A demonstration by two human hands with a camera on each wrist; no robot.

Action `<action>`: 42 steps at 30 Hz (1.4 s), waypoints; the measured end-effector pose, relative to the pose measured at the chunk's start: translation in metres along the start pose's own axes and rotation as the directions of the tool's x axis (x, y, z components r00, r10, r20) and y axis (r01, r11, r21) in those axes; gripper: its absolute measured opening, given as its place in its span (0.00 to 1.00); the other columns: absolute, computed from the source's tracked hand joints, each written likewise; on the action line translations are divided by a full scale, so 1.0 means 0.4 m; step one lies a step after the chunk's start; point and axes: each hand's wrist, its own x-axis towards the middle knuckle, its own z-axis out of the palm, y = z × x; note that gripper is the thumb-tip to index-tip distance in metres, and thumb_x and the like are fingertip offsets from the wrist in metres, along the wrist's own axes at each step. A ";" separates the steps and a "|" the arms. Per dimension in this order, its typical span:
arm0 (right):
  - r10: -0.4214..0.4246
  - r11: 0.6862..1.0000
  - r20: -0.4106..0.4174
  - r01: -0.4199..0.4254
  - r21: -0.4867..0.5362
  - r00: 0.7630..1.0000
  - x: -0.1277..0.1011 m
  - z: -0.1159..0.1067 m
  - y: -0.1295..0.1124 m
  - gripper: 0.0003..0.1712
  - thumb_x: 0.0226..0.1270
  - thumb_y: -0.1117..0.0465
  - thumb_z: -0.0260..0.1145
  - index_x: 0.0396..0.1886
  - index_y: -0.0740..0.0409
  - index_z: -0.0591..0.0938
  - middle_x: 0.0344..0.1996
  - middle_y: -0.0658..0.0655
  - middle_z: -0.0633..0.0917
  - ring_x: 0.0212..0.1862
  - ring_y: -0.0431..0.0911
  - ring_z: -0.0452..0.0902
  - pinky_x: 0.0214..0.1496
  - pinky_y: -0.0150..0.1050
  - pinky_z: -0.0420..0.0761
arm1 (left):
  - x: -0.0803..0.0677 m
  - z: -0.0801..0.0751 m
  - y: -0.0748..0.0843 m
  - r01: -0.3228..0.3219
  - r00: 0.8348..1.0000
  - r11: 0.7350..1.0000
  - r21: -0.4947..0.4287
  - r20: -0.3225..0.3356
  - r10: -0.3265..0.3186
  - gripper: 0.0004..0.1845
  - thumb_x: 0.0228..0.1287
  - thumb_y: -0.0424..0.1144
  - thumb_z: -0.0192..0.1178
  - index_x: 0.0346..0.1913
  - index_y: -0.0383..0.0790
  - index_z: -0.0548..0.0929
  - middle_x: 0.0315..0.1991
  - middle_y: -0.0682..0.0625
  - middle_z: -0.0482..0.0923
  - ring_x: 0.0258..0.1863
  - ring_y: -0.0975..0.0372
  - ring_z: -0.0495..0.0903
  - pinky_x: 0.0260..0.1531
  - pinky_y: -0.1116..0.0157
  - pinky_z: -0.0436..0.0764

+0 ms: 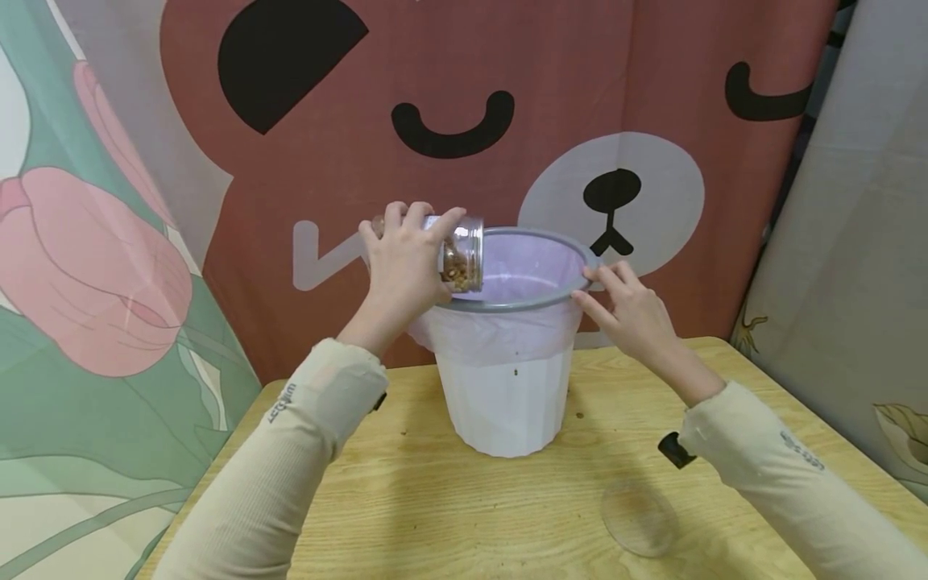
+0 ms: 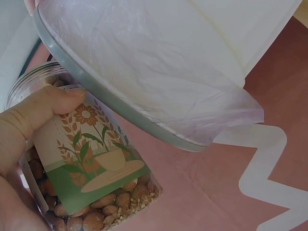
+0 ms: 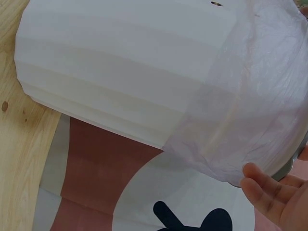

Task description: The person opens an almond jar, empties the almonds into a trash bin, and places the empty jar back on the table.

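My left hand grips a clear jar tipped on its side, its mouth over the left part of the bin's grey rim. Brown nuts and small crumbs show inside the jar, around a label with a flower and a cup printed on it. The white waste bin stands upright on the table, lined with a thin lilac bag folded over its outside. At the bin's right side, my right hand pinches the rim between thumb and fingers.
A clear round lid lies on the wooden table, in front and right of the bin. Behind the table hangs a curtain with a bear print. A flowered cloth hangs at the left.
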 end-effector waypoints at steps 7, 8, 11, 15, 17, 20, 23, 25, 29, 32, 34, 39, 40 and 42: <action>-0.013 1.000 -0.005 0.013 -0.009 1.000 -0.001 -0.001 0.000 0.25 0.65 0.47 0.54 0.51 0.62 0.74 0.36 0.59 0.70 0.20 0.43 0.63 0.16 0.37 0.64 | 0.000 -0.001 0.002 -0.011 1.000 1.000 0.016 0.002 0.011 0.48 0.32 0.42 0.73 0.63 0.59 0.63 0.56 0.46 0.63 0.57 0.50 0.54 0.48 0.42 0.52; -0.016 1.000 -0.007 0.016 -0.011 1.000 -0.001 -0.001 0.000 0.25 0.65 0.47 0.54 0.51 0.62 0.74 0.36 0.59 0.70 0.20 0.43 0.63 0.15 0.37 0.64 | 0.000 -0.001 0.002 -0.011 1.000 1.000 0.017 0.003 0.011 0.48 0.32 0.41 0.73 0.63 0.59 0.63 0.56 0.47 0.63 0.57 0.50 0.54 0.49 0.42 0.52; -0.018 1.000 -0.007 0.018 -0.011 1.000 -0.001 0.000 0.000 0.25 0.65 0.47 0.54 0.51 0.62 0.74 0.36 0.59 0.70 0.20 0.43 0.62 0.15 0.36 0.64 | 0.000 -0.001 0.003 -0.011 1.000 1.000 0.018 0.003 0.011 0.48 0.32 0.41 0.73 0.63 0.59 0.63 0.55 0.47 0.63 0.57 0.49 0.54 0.48 0.42 0.52; -0.013 1.000 -0.005 0.012 -0.011 1.000 -0.001 -0.001 -0.001 0.25 0.65 0.47 0.54 0.51 0.62 0.74 0.36 0.59 0.70 0.20 0.43 0.62 0.15 0.36 0.64 | 0.000 -0.002 0.004 -0.010 1.000 1.000 0.025 0.009 0.009 0.48 0.32 0.42 0.73 0.63 0.59 0.63 0.56 0.47 0.63 0.57 0.49 0.55 0.48 0.42 0.53; -0.010 1.000 -0.003 0.010 -0.012 1.000 -0.001 -0.001 -0.001 0.25 0.65 0.47 0.54 0.51 0.62 0.74 0.37 0.59 0.70 0.20 0.43 0.62 0.15 0.36 0.64 | 0.001 -0.003 0.004 -0.009 1.000 1.000 0.029 0.013 0.008 0.48 0.32 0.42 0.73 0.64 0.59 0.62 0.56 0.47 0.63 0.58 0.49 0.55 0.48 0.42 0.53; -0.009 1.000 -0.001 0.009 -0.011 1.000 -0.001 0.000 -0.001 0.25 0.65 0.47 0.54 0.51 0.62 0.74 0.37 0.59 0.70 0.19 0.43 0.62 0.15 0.36 0.64 | 0.001 -0.003 0.003 -0.008 1.000 0.999 0.034 0.016 0.007 0.48 0.32 0.43 0.73 0.64 0.59 0.62 0.56 0.47 0.63 0.58 0.49 0.55 0.48 0.43 0.54; -0.010 1.000 0.000 0.010 -0.010 1.000 -0.001 0.000 -0.001 0.26 0.65 0.47 0.54 0.52 0.62 0.74 0.37 0.59 0.70 0.19 0.43 0.62 0.15 0.36 0.63 | 0.002 -0.002 0.002 -0.008 1.000 0.999 0.037 0.017 0.008 0.48 0.32 0.43 0.73 0.64 0.59 0.62 0.56 0.46 0.63 0.58 0.49 0.54 0.48 0.42 0.54; -0.010 1.000 0.000 0.010 -0.011 1.000 -0.001 0.000 -0.001 0.26 0.65 0.47 0.54 0.52 0.62 0.73 0.36 0.59 0.70 0.19 0.43 0.62 0.15 0.36 0.63 | 0.003 -0.001 0.002 -0.009 1.000 0.999 0.038 0.018 0.009 0.48 0.33 0.43 0.73 0.64 0.59 0.62 0.56 0.46 0.63 0.58 0.49 0.54 0.48 0.42 0.53; -0.010 1.000 0.001 0.010 -0.010 1.000 -0.002 0.000 0.000 0.26 0.65 0.46 0.53 0.52 0.63 0.73 0.36 0.59 0.70 0.19 0.43 0.62 0.15 0.36 0.63 | 0.003 0.000 0.003 -0.013 1.000 0.999 0.034 0.015 0.013 0.48 0.32 0.42 0.73 0.64 0.59 0.62 0.55 0.46 0.63 0.57 0.49 0.55 0.48 0.42 0.53; -0.012 1.000 0.000 0.012 -0.010 1.000 -0.003 0.000 -0.001 0.26 0.65 0.46 0.53 0.52 0.63 0.74 0.36 0.59 0.70 0.20 0.43 0.62 0.15 0.36 0.63 | 0.002 -0.001 0.003 -0.016 1.000 0.999 0.034 0.012 0.015 0.48 0.32 0.42 0.73 0.63 0.59 0.63 0.55 0.46 0.64 0.57 0.49 0.55 0.48 0.42 0.53; -0.014 1.000 -0.001 0.014 -0.011 1.000 -0.003 0.000 -0.001 0.26 0.65 0.46 0.54 0.52 0.63 0.74 0.36 0.59 0.70 0.19 0.43 0.62 0.15 0.36 0.63 | 0.002 -0.001 0.003 -0.019 1.000 0.999 0.033 0.009 0.019 0.48 0.31 0.41 0.73 0.63 0.59 0.63 0.54 0.46 0.64 0.57 0.49 0.55 0.48 0.42 0.53; -0.016 1.000 -0.007 0.016 -0.008 1.000 -0.002 0.001 0.001 0.26 0.65 0.46 0.54 0.51 0.62 0.74 0.36 0.59 0.70 0.20 0.43 0.62 0.15 0.36 0.64 | 0.004 -0.004 0.002 -0.022 1.000 0.999 0.031 0.011 0.021 0.48 0.31 0.42 0.74 0.63 0.59 0.63 0.54 0.46 0.64 0.57 0.49 0.55 0.48 0.42 0.52; -0.017 1.000 -0.008 0.017 -0.008 1.000 -0.002 0.001 0.001 0.26 0.65 0.46 0.54 0.51 0.62 0.74 0.36 0.59 0.70 0.20 0.43 0.62 0.15 0.36 0.64 | 0.004 -0.004 0.002 -0.021 1.000 0.999 0.030 0.012 0.021 0.48 0.31 0.42 0.74 0.63 0.59 0.63 0.54 0.46 0.64 0.57 0.50 0.55 0.48 0.42 0.52; -0.017 1.000 -0.010 0.017 -0.007 1.000 -0.002 0.001 0.001 0.26 0.65 0.46 0.54 0.51 0.62 0.74 0.35 0.59 0.70 0.20 0.43 0.62 0.15 0.36 0.64 | 0.005 -0.004 0.002 -0.020 1.000 0.999 0.032 0.016 0.019 0.48 0.31 0.42 0.74 0.63 0.59 0.63 0.54 0.46 0.64 0.57 0.50 0.55 0.48 0.42 0.52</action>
